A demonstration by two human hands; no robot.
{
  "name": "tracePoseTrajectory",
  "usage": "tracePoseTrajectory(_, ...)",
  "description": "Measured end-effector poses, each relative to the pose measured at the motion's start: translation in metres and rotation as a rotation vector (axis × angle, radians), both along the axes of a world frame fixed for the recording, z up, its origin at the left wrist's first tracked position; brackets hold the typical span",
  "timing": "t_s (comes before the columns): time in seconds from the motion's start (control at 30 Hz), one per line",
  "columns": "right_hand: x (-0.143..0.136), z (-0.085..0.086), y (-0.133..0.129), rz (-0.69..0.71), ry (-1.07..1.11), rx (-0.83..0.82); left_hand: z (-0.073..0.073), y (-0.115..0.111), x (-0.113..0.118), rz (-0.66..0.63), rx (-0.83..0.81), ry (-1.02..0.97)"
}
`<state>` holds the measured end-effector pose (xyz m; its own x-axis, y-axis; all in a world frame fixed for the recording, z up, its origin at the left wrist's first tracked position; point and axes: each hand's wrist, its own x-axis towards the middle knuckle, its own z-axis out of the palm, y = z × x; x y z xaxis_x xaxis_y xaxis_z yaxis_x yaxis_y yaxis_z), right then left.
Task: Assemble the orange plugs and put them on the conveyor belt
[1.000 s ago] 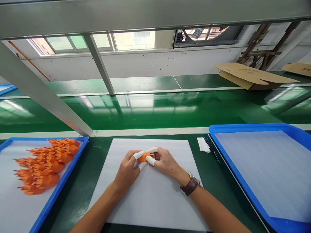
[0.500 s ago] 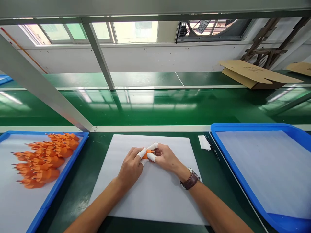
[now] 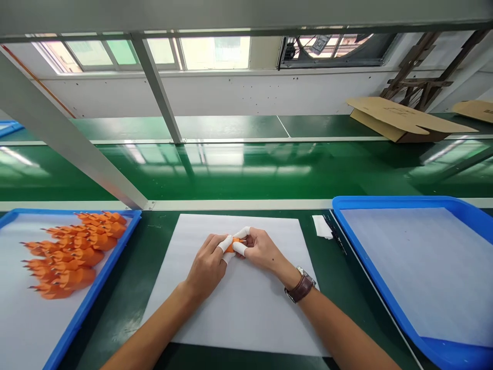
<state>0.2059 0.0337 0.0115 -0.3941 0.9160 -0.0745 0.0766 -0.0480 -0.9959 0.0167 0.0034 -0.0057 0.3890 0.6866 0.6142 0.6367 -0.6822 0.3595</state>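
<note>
A small orange piece with a dark pointed tip is pinched between both hands above a white sheet. My left hand grips its left side, thumb and finger closed, with white finger cots on the tips. My right hand, also in white finger cots and with a brown-strapped watch on the wrist, closes on the right end. Fingers cover most of the piece, so its exact kind is hidden. Several similar orange pieces stand in rows on the left.
The orange pieces lie in a blue-rimmed tray at the left. Another blue tray, lined with white, is at the right. Beside it lie a white scrap and thin black tools. A metal post slants at the left; cardboard rests behind.
Both hands keep the orange piece in nearly the same place and pose. The whole view has shifted very slightly.
</note>
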Motion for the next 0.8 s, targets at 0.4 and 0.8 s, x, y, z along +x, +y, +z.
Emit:
tracePoseTrajectory(0.4,0.002,-0.014,0.0,-0.01,0.053,0.056,-0.001,-0.001,0.002,0.066,-0.119,-0.058)
tracePoseTrajectory(0.8,0.003,-0.01,0.0,-0.023,0.163,0.043,0.009,0.002,-0.005,-0.08,-0.722,-0.613)
